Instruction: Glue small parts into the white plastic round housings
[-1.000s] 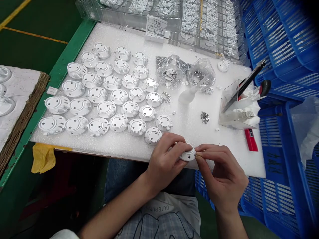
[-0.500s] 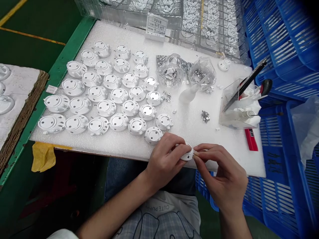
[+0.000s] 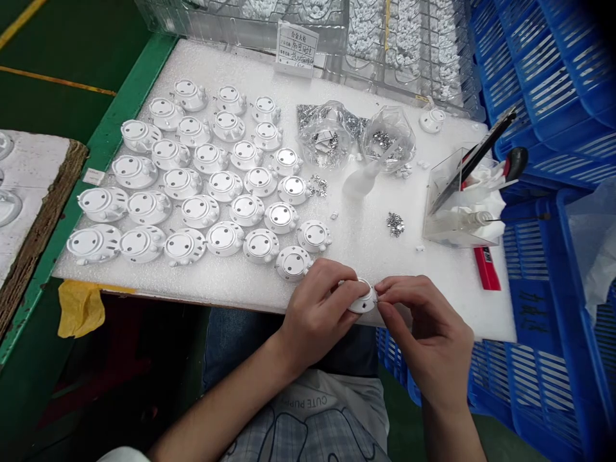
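Near the front edge of the white foam sheet (image 3: 250, 281), my left hand (image 3: 320, 311) is closed around a round white plastic part (image 3: 363, 301). A small dark mark shows on the rim of that part. My right hand (image 3: 426, 321) pinches at the part's right edge, thumb and forefinger close together; whatever lies between the fingertips is too small to name. Several similar white parts, each with two dark dots, stand in rows to the left; the nearest white part (image 3: 293, 263) is just beyond my left hand.
Two clear plastic bags (image 3: 327, 138) hold small silvery pieces. A translucent squeeze bottle (image 3: 360, 181), a heap of silvery bits (image 3: 395, 224), a clear tool box (image 3: 436, 234) and a red box (image 3: 488, 273) lie right. Trays (image 3: 332, 77) stand behind; blue crates (image 3: 548, 385) flank the right.
My right fingertips have shifted slightly at the edge of the white part. The left hand keeps its grip. The whole view has moved a little.
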The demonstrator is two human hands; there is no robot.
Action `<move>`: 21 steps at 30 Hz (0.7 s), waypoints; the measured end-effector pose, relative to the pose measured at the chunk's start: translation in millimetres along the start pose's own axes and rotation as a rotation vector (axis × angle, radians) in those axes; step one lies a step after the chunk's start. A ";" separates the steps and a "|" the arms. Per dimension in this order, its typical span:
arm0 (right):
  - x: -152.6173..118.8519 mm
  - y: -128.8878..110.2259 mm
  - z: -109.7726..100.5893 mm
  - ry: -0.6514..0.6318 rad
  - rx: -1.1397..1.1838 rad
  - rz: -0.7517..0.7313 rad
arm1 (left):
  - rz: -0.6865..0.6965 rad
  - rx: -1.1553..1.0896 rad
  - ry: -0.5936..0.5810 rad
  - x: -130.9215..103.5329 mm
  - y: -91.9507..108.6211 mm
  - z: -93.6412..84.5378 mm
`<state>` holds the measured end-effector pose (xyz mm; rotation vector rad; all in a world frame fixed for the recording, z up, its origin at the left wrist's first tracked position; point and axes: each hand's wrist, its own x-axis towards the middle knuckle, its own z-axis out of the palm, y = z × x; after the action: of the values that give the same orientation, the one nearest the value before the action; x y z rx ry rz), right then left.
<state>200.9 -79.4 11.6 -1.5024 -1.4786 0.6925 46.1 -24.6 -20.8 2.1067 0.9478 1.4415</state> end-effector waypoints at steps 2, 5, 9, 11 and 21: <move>0.3 0.0 0.2 0.006 -0.011 -0.007 | 0.003 0.001 -0.007 -0.2 -0.4 -0.2; 0.7 0.0 -0.1 -0.008 -0.030 -0.008 | 0.012 0.005 -0.017 -0.7 -1.4 -0.3; 2.4 -0.7 -1.1 -0.043 -0.057 -0.018 | 0.022 0.008 -0.036 -1.9 -2.9 -0.2; 3.8 -0.8 -1.7 -0.058 -0.059 -0.035 | 0.026 0.004 -0.037 -2.7 -3.6 -0.1; 6.4 -0.1 -3.5 -0.090 -0.068 -0.059 | 0.056 0.018 -0.055 -2.7 -3.2 -0.1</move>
<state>204.7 -73.9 14.5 -1.4895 -1.6221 0.6885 44.4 -24.4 -24.6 2.1904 0.8918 1.3993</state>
